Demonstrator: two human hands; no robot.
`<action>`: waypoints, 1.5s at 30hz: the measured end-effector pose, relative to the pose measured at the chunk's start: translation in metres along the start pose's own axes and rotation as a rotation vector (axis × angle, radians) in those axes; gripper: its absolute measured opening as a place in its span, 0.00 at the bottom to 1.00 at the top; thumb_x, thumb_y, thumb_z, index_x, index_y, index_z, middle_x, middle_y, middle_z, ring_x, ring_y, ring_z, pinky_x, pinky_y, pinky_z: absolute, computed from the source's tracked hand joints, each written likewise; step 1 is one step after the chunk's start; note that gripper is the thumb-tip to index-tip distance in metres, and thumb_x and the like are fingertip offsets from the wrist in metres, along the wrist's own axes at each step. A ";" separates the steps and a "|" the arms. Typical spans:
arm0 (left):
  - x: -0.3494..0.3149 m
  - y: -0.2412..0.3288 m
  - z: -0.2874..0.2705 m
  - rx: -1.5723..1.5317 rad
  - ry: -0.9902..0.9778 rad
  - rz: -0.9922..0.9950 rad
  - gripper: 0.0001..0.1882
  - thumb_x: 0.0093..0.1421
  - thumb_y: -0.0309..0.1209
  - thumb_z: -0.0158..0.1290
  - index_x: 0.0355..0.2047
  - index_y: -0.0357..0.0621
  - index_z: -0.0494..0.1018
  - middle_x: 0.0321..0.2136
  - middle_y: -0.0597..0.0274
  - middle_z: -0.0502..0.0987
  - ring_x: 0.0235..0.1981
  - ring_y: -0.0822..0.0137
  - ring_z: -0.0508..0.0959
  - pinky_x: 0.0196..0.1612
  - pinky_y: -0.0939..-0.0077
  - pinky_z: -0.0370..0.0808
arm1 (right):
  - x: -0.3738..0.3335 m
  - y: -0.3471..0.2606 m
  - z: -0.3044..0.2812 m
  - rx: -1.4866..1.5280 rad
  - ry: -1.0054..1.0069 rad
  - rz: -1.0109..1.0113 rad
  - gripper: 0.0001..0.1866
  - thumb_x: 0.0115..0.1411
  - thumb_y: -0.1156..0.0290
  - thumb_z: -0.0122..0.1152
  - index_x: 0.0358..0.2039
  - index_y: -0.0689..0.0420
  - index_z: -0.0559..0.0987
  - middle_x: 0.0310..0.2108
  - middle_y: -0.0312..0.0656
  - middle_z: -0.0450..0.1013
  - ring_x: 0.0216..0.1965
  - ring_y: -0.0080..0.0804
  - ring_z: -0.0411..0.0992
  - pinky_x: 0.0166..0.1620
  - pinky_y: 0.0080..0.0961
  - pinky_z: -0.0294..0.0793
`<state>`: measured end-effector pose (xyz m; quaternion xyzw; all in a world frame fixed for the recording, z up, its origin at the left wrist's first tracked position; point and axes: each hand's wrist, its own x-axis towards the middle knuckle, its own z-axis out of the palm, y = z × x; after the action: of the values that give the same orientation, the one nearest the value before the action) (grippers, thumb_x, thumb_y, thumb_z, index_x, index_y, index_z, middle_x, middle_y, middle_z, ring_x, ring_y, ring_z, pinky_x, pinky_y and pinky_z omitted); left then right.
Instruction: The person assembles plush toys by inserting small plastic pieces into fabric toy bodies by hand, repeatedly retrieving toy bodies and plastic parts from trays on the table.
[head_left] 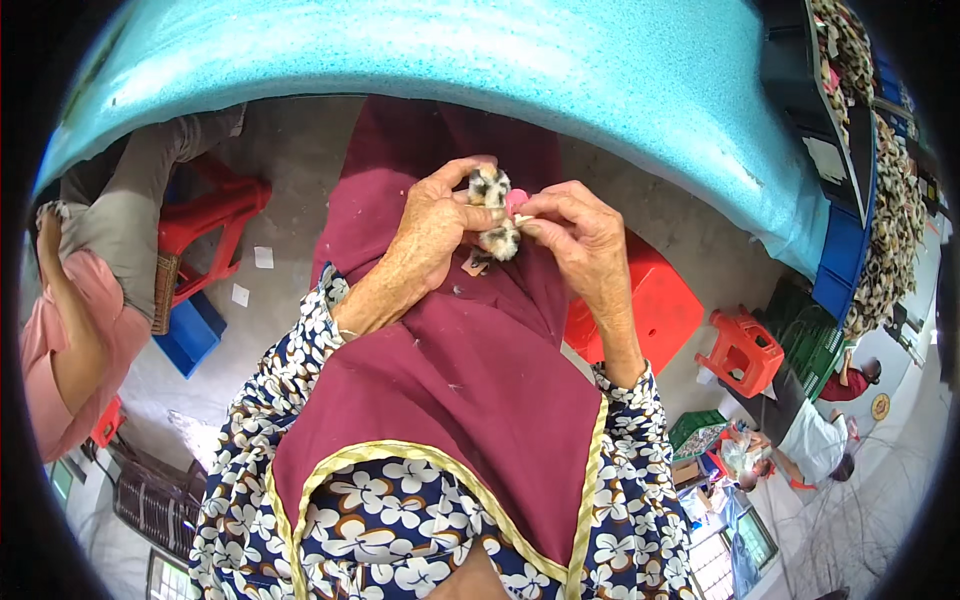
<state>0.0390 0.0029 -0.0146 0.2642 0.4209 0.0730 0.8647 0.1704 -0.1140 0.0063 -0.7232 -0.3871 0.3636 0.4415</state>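
Observation:
Over my lap, my left hand (432, 222) is closed around a small furry plush toy (499, 241) with black, white and tan patches. Its thumb presses across the toy's middle, so fur shows above and below. From the other side, my right hand (583, 232) pinches thumb and forefinger together at the toy's edge; what lies between these fingertips is too small to make out. A small pink piece (516, 202) shows between the toy and my right fingers. Just below the toy, a small orange-tan piece (474, 266) is seen against my maroon apron (450, 370).
A turquoise-covered surface (420, 50) curves across the front. Red stools (650, 310) stand by my right and at left (215, 215), near a blue bin (190, 335). A person in pink (85, 340) sits left. Furry pieces (885, 240) are heaped far right.

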 end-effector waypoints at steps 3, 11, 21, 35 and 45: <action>0.001 -0.001 -0.001 0.040 0.012 0.010 0.26 0.51 0.13 0.49 0.52 0.37 0.62 0.33 0.55 0.76 0.28 0.68 0.77 0.26 0.78 0.75 | 0.002 -0.002 -0.010 0.227 -0.006 0.136 0.06 0.52 0.81 0.57 0.32 0.64 0.78 0.29 0.38 0.74 0.28 0.20 0.73 0.30 0.16 0.74; 0.000 -0.002 0.001 0.075 0.024 0.041 0.27 0.49 0.12 0.50 0.52 0.36 0.63 0.33 0.56 0.76 0.29 0.70 0.77 0.28 0.78 0.75 | 0.005 -0.003 -0.012 0.152 -0.111 0.128 0.07 0.53 0.83 0.55 0.33 0.64 0.78 0.30 0.41 0.76 0.29 0.21 0.74 0.31 0.16 0.74; -0.002 -0.003 0.002 0.071 -0.017 -0.009 0.27 0.50 0.12 0.48 0.52 0.37 0.62 0.33 0.55 0.76 0.29 0.69 0.77 0.25 0.79 0.76 | 0.011 -0.010 -0.006 0.023 -0.084 0.153 0.05 0.49 0.80 0.58 0.28 0.62 0.79 0.25 0.40 0.77 0.27 0.24 0.76 0.32 0.20 0.74; -0.001 -0.002 0.004 0.005 -0.037 -0.051 0.25 0.52 0.12 0.47 0.52 0.35 0.62 0.34 0.54 0.76 0.31 0.69 0.78 0.28 0.78 0.77 | 0.009 -0.003 -0.002 0.073 -0.017 0.288 0.03 0.49 0.81 0.58 0.27 0.63 0.77 0.22 0.37 0.75 0.25 0.17 0.72 0.29 0.16 0.71; -0.006 -0.012 0.010 0.095 -0.070 0.139 0.27 0.49 0.14 0.53 0.50 0.41 0.65 0.32 0.61 0.75 0.29 0.75 0.75 0.28 0.81 0.74 | -0.004 0.005 0.013 0.082 0.137 0.239 0.02 0.49 0.81 0.58 0.26 0.63 0.76 0.22 0.38 0.75 0.25 0.19 0.72 0.30 0.19 0.72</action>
<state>0.0418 -0.0135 -0.0115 0.3359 0.3740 0.1034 0.8582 0.1586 -0.1143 -0.0016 -0.7686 -0.2522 0.3788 0.4496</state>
